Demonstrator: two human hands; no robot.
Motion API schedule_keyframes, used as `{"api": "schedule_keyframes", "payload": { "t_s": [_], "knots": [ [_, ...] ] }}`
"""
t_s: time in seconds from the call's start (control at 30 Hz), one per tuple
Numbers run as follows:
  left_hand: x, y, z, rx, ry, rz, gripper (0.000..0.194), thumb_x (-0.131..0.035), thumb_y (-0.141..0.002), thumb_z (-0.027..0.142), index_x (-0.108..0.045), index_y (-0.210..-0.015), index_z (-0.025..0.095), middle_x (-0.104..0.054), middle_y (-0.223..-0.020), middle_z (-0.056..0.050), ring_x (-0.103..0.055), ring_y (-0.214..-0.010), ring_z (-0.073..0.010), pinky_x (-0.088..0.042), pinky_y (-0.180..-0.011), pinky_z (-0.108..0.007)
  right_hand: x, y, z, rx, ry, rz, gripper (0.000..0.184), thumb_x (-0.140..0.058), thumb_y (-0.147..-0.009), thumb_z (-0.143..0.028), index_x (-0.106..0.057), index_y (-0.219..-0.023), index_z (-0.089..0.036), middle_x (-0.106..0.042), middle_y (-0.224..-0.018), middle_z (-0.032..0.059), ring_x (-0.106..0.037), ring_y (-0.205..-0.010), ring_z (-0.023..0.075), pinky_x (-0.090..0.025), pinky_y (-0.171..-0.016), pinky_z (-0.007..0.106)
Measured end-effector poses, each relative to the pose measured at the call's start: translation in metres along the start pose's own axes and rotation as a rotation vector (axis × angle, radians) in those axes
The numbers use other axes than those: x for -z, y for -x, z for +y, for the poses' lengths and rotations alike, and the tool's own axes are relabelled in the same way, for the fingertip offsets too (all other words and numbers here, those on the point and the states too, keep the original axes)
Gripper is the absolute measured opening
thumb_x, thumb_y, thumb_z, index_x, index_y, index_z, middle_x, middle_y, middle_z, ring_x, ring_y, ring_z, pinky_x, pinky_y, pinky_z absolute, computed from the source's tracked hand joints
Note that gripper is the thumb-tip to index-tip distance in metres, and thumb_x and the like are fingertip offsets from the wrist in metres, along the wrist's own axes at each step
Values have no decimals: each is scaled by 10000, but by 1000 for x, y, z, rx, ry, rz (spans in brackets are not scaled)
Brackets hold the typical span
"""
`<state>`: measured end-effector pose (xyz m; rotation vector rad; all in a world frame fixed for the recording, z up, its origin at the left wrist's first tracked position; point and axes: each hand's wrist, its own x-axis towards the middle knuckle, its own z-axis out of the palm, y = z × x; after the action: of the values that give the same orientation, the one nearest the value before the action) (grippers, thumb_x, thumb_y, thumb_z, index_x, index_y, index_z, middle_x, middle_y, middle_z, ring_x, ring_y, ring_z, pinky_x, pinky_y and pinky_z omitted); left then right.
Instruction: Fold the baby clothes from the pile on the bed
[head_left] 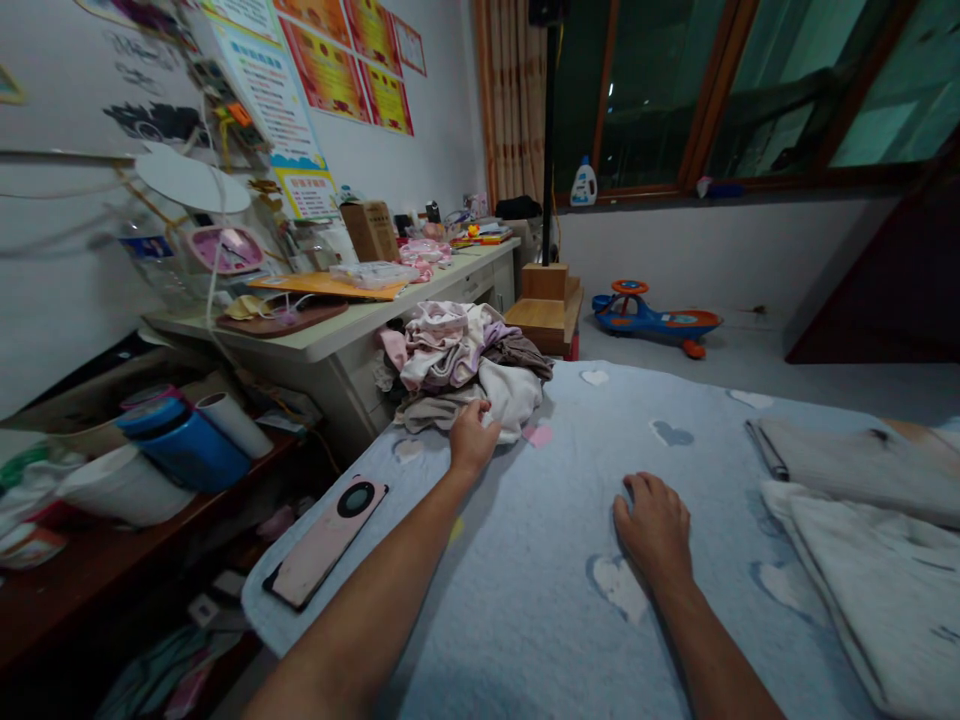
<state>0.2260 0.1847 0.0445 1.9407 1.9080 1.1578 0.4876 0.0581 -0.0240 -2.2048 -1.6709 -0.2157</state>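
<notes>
My left hand (474, 440) reaches to the front of a heap of crumpled clothes (450, 345) at the bed's far left corner. Its fingers are closed at the edge of a white garment (514, 395), which lies at the front of the heap; the exact grip is partly hidden. Pink, lilac, brown and grey pieces lie tangled behind it. On the light blue bed cover (555, 520), my right hand (655, 525) rests palm down with loosely bent fingers and nothing in it. To the right lie a folded white garment (877, 590) and a folded grey garment (855, 465).
A pink phone (326, 545) lies face down on the bed's left edge. Beyond it stand a cluttered desk (322, 335) and a low shelf with a blue bottle (184, 440). A wooden step-shaped piece (544, 310) and a blue ride-on toy (652, 318) are past the bed.
</notes>
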Motion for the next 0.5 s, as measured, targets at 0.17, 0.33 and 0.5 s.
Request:
{"api": "schedule_keyframes", "payload": {
  "t_s": [0.17,0.33,0.5],
  "knots": [
    [5,32,21,117,260,-87,244,-601,-712,172,-558,-951,192,-499,-663,65,-497,-617,-126,-358,-603,-219,2,1,-1,10,5,4,312,-490,-894,-249,-609,-1168,-160,-591,-1244,118,-517,-1135,265,-340,-982,405],
    [4,52,31,112,348,-168,185,-613,-727,203,-556,-903,191,-523,-652,65,-491,-597,-119,-344,-587,-218,2,1,0,12,10,6,310,-485,-896,-249,-608,-1167,-161,-593,-1238,116,-521,-1126,260,-339,-971,392],
    [8,57,35,94,604,-139,176,-582,-760,258,-539,-921,200,-584,-762,37,-529,-669,-118,-413,-643,-211,1,0,0,13,6,4,313,-488,-893,-253,-609,-1167,-162,-599,-1234,119,-521,-1114,266,-339,-970,401]
  ]
}}
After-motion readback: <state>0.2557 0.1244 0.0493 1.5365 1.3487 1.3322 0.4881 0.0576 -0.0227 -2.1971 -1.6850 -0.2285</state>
